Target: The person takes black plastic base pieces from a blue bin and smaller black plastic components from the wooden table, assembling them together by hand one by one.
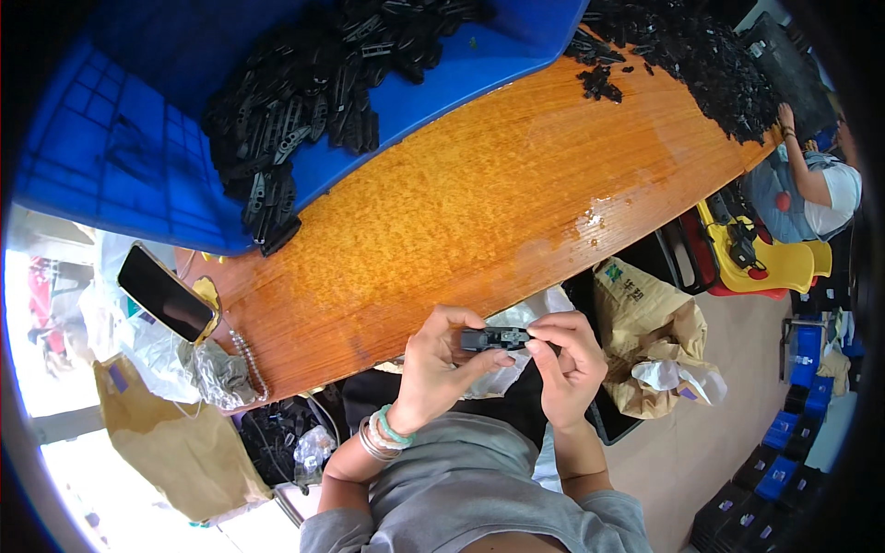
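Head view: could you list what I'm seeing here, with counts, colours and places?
Small part: one, black, between both hands
Table: one, orange-brown, centre
Bin: one, blue, upper left
Binned parts: many, black, inside the bin
Loose parts: many, black, table's far right
Phone: one, dark screen, table's left end
Bags: two, brown, below the table, left and right
Chair: one, yellow, right
Containers: several, black and blue, lower right
Co-worker: one, white sleeve, far right
Left hand: one, bare, lower centre
Right hand: one, bare, beside it
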A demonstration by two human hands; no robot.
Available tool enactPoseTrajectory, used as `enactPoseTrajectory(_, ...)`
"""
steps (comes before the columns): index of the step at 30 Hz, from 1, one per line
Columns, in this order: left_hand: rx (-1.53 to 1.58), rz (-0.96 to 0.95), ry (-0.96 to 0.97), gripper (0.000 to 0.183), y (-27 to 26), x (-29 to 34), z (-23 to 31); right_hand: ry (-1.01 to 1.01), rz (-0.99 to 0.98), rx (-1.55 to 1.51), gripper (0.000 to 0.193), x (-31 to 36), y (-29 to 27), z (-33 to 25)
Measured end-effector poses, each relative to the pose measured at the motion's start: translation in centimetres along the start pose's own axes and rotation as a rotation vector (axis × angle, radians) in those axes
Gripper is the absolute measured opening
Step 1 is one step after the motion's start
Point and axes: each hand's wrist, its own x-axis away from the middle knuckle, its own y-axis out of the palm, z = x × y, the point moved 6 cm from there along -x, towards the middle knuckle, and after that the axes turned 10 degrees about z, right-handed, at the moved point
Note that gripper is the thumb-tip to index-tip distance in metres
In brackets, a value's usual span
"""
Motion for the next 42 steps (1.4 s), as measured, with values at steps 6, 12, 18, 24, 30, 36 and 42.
enactPoseTrajectory(6,-0.031,0.002,-0.017,0.034,-0.3,-0.2,0.2,-0.026,-0.033,0.053,0.016,-0.3,0.5,0.3)
enactPoseTrajectory(12,-0.115,0.006,0.077,0.034,-0.6,-0.4,0.1,-0.116,-0.041,0.081,0.014,-0.1,0.6,0.2)
enactPoseTrajectory(18,-0.044,-0.018,-0.082,0.033,-0.5,-0.2,0.1,-0.082,-0.053,0.072,0.014,-0.3,0.8,0.5)
enactPoseTrajectory(24,-0.163,0.017,0.060,0.028,-0.9,-0.4,-0.1,-0.111,-0.108,0.126,0.020,-0.4,0.9,0.4)
enactPoseTrajectory(30,-0.168,-0.017,0.049,0.026,-0.7,0.0,-0.5,0.280,-0.184,-0.003,0.024,1.4,0.6,3.5)
enactPoseTrajectory(36,-0.580,-0.167,0.097,0.032,-2.4,-0.1,2.3,0.550,-0.316,-0.254,0.022,2.7,0.7,5.6)
enactPoseTrajectory(42,-1.324,0.738,0.769,0.017,-14.9,-4.5,10.1,0.511,-0.373,-0.033,0.021,3.9,1.4,7.2)
